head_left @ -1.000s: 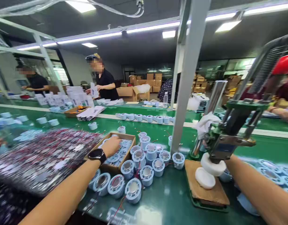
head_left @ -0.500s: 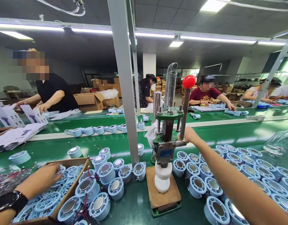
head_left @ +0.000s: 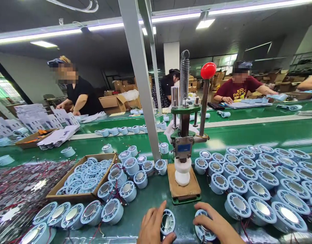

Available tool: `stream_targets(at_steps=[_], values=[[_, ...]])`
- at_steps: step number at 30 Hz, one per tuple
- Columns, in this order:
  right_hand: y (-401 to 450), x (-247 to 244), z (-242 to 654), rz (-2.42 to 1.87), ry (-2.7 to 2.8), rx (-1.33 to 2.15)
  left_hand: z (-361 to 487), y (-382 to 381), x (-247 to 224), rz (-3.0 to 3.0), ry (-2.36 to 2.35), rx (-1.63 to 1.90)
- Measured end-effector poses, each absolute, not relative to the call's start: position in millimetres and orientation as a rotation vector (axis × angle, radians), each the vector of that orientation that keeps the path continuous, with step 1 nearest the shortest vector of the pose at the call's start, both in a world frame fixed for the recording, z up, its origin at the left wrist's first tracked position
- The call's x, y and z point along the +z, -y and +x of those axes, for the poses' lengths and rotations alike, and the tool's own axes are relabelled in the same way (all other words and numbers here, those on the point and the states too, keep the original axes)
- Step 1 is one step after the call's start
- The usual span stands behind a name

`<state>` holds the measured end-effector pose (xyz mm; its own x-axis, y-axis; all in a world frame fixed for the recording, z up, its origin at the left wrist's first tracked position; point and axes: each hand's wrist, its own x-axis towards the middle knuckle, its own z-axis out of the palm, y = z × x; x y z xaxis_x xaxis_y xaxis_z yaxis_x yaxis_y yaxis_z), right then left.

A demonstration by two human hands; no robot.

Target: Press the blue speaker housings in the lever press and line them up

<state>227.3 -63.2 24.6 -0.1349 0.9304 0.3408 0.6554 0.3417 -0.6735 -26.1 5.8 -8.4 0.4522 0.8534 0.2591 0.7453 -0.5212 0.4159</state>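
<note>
"Where the green metal lever press [head_left: 183, 148] stands, what's just before it?"

"Left hand [head_left: 150, 223], half-curled, holding a light-blue round plastic housing [head_left: 168, 222]; right hand [head_left: 214, 222], likewise curled, gripping a second light-blue housing [head_left: 202, 232]."

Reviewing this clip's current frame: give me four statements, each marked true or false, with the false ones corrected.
1. The left hand touches a round blue part. True.
2. The right hand grips the press lever. False: it is at another blue part.
3. The knob atop the lever is red. True.
4. The cardboard box of blue rings stands right of the press in the picture. False: it stands left.
</note>
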Motion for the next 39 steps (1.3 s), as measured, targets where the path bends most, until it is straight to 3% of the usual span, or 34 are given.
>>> stream_targets(at_steps=[9, 15, 19, 24, 28, 39], values=[[65, -20, 220, -1.3, 1.578, 0.416, -27, -11, 7, 2.383, -1.445, 0.449], [63, -47, 214, -1.414, 1.515, 0.321, -34, -13, -9, 2.46, -1.313, 0.459], [62, -48, 220, -1.444, 1.599, 0.286, -31, -11, -12, 2.408, -1.395, 0.491], [50, -39, 195, -1.346, 1.692, 0.307, -8, -1, 5, 2.145, -1.349, 0.859], [43, -37, 164, -1.327, 1.53, 0.313, 7, 2, 25, 2.303, -1.086, 0.82], [44, -40, 160, -1.352, 1.509, 0.284, 14, 3, 25, 2.119, -1.183, 0.841]])
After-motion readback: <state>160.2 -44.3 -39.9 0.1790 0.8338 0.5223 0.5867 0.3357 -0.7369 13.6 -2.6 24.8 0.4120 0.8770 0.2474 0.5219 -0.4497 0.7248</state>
